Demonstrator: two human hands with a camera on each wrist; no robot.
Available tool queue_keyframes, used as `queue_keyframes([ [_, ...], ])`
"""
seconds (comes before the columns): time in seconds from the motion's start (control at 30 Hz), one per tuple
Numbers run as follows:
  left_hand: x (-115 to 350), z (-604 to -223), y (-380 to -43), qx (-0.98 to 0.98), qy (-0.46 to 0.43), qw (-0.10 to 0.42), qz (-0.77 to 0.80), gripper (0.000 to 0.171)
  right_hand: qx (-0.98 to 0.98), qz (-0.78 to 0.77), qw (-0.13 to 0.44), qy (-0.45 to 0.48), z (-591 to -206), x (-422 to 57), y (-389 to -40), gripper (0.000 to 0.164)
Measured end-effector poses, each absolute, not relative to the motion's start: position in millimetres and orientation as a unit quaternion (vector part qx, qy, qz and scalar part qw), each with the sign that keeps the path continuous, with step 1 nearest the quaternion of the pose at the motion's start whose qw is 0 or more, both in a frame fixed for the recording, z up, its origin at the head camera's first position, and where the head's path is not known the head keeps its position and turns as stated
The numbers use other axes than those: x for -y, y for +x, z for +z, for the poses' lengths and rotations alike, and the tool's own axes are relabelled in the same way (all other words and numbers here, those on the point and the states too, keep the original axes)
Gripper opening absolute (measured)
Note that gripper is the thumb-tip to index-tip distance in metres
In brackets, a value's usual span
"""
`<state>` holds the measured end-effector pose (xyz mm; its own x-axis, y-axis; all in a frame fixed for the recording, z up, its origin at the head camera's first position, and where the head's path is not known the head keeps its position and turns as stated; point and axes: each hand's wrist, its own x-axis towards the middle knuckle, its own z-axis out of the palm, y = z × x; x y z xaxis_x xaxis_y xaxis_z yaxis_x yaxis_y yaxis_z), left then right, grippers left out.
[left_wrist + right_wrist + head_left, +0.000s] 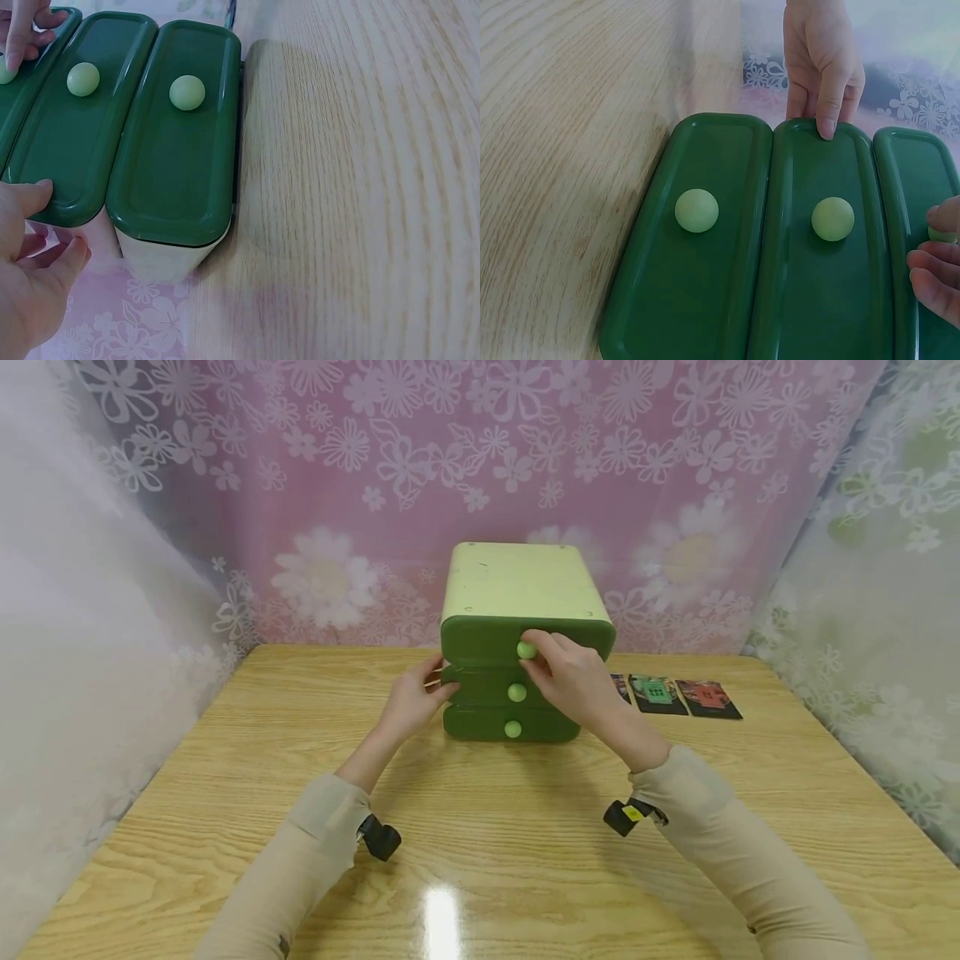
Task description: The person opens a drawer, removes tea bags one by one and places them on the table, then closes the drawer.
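Note:
A small cabinet with a pale yellow-green body and three dark green drawer fronts stands on the table. My right hand pinches the round light green knob of the top drawer between thumb and fingers. At the cabinet's left side, my left hand grips the edge of the middle drawer, thumb on the front and fingers round the side. The middle knob and the bottom knob are untouched. Whether the top drawer is slightly pulled out, I cannot tell.
Right of the cabinet, several dark cards or packets lie in a row, one with a green patch and one with a red patch. The wooden table meets flowered curtains at the back and sides.

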<state>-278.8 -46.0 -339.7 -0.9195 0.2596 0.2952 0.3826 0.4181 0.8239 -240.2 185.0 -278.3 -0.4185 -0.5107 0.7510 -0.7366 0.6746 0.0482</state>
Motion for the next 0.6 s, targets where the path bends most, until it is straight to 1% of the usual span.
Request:
queue_keyframes([
  [0.47,48.3,-340.4,-279.2,0.837,-0.199,0.065,-0.505,0.055,0.832,0.130,0.391,0.371,-277.8,-184.1,-241.8,0.029],
  [0.6,53.2,-343.9,-280.7,0.824,-0.217,0.058,-0.519,0.054,0.824,0.118,0.414,0.369,-281.5,-186.1,-236.9,0.031],
])
